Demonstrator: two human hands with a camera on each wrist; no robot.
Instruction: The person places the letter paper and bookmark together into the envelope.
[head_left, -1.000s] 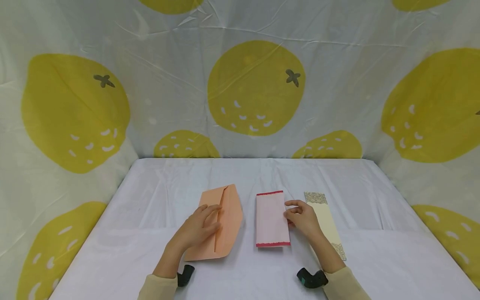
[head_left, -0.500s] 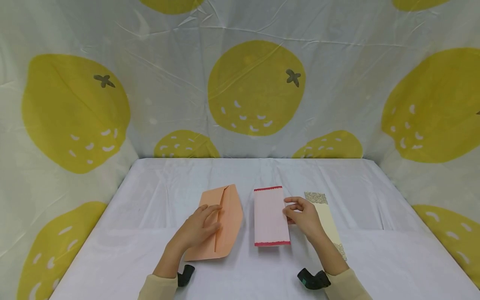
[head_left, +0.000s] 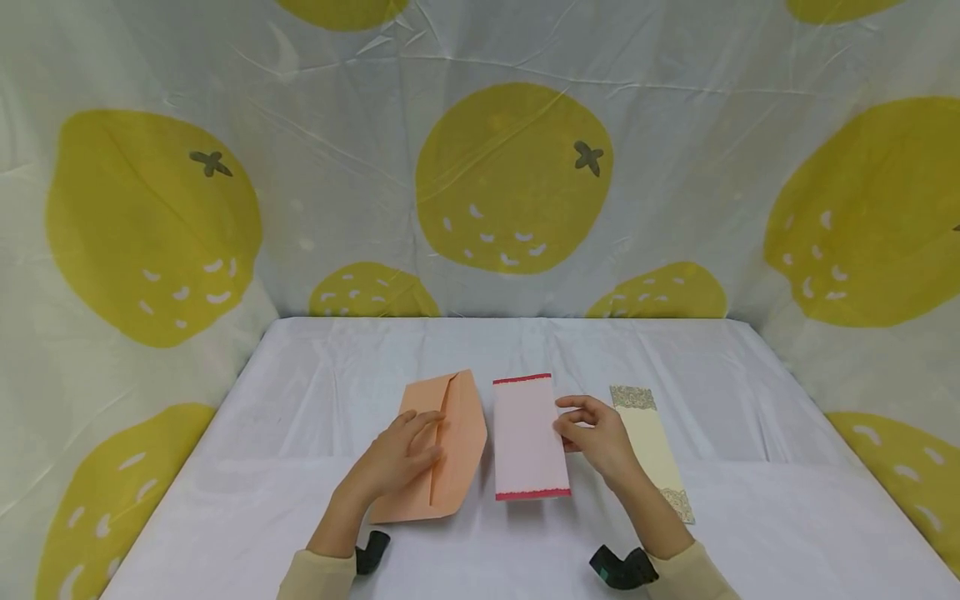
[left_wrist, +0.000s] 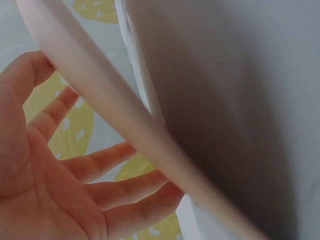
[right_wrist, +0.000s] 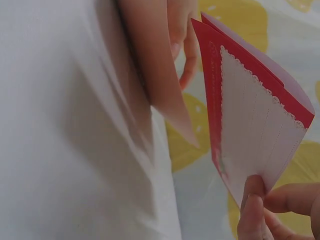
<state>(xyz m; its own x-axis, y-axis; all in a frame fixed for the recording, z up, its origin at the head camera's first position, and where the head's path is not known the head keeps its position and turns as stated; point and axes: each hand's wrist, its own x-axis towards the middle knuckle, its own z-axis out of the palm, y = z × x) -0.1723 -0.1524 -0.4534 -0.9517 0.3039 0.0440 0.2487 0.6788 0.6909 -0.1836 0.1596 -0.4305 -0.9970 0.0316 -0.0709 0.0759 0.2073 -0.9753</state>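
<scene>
A peach envelope [head_left: 467, 442] lies on the white-covered table, its flap unfolded toward the right. My left hand [head_left: 397, 454] rests on it with fingers spread and fingertips at its surface; the left wrist view shows the envelope [left_wrist: 117, 102] almost edge-on. To the right, a folded pink letter sheet [head_left: 528, 437] with red bands at both ends is raised above the cloth, casting a shadow. My right hand [head_left: 600, 437] pinches its right edge between thumb and fingers. In the right wrist view, the letter sheet [right_wrist: 255, 120] shows ruled lines, a scalloped red border and slightly parted layers.
A cream paper strip [head_left: 651, 446] with patterned gold ends lies to the right, partly behind my right wrist. Black wrist cameras [head_left: 624, 568] sit at both sleeves. A lemon-print curtain [head_left: 517, 175] hangs behind and beside the table [head_left: 517, 342].
My right hand has lifted the pink letter sheet and carried it left, closer to the envelope. My left hand has stayed on the envelope.
</scene>
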